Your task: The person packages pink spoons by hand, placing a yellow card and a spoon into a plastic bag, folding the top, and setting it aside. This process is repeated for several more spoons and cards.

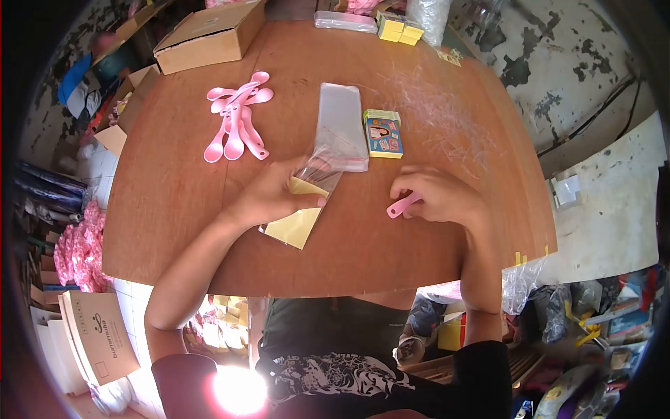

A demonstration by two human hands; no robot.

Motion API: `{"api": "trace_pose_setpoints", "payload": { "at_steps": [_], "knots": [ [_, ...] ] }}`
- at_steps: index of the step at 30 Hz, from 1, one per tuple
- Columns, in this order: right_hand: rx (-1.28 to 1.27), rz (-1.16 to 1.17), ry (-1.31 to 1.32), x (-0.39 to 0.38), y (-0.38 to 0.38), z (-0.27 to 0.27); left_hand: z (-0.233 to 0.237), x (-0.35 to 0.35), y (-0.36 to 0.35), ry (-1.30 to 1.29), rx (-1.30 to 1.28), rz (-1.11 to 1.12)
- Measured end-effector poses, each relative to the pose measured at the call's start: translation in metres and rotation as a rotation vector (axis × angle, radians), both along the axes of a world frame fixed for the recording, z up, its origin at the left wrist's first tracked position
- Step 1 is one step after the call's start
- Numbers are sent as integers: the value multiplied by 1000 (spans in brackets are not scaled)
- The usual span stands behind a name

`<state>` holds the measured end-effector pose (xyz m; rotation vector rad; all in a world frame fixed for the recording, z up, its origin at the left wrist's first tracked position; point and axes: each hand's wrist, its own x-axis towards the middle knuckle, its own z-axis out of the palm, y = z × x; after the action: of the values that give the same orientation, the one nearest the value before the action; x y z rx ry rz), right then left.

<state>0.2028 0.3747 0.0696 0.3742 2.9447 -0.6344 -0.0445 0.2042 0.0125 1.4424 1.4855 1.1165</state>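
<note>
"If the stack of clear plastic sleeves (340, 122) is taken as the landmark, what is held near it?"

"On its near side, slightly to the left, a clear sleeve with a yellow card (293, 227) is gripped by the left hand (269, 192). The thumb is laid across the front, and the other fingers are partly hidden by the film."

"And the right hand (443, 195)?"

"It is placed to the right of the stack and nearer the body. Its fingers are curled closed around a pink plastic spoon (403, 205); only the handle end, with its hole, is shown, and the bowl is hidden."

"What else is set around the stack?"

"A loose pile of pink spoons (236, 122) is found to the left. Just beside the right edge, a small blue picture-printed pack (384, 136) is laid, and farther right thin clear strips (447, 119) are scattered. Beyond the stack, to the far left, a cardboard box (209, 35) is placed."

"How much can be judged done?"

"The card seems to have been put inside the held sleeve. The held spoon is outside it, apart from the card. The piled spoons are unwrapped, and the stacked sleeves appear unfilled. Whether any sleeve has been completed cannot be told."
</note>
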Motion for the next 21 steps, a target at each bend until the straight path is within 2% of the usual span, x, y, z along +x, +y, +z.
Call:
{"api": "trace_pose_setpoints", "payload": {
  "at_steps": [3, 5, 6, 8, 9, 10, 12, 15, 16, 18, 19, 21],
  "knots": [
    [56, 17, -55, -4, 0, 1, 8, 2, -2, -16, -32, 0],
    [-92, -84, -160, -10, 1, 10, 13, 3, -3, -32, -86, 8],
    [-87, -72, -159, -9, 3, 10, 13, 4, -4, -43, -101, 0],
    [-602, -64, 495, -3, 5, 4, 13, 6, -6, -56, -115, 7],
    [-711, -71, 731, -7, 0, 7, 14, 7, -7, -40, -121, -37],
    [-712, -58, 729, -14, -3, 6, 14, 8, -8, -23, -126, -81],
    [-777, -294, 1198, -26, -7, 3, 9, 11, -10, 37, -44, -105],
    [-739, -334, 1220, -32, -9, -5, 11, 23, -9, 169, 314, -175],
    [-704, -372, 1216, -35, -13, -8, 13, 24, -9, 167, 315, -172],
    [-703, -396, 1187, -41, -20, -14, 22, 25, -12, 90, -5, -195],
    [-702, -423, 1160, -45, -25, -17, 20, 27, -13, 88, -4, -192],
    [-726, -435, 1123, -52, -38, -22, 12, 30, -14, 117, 156, -137]
  ]
}}
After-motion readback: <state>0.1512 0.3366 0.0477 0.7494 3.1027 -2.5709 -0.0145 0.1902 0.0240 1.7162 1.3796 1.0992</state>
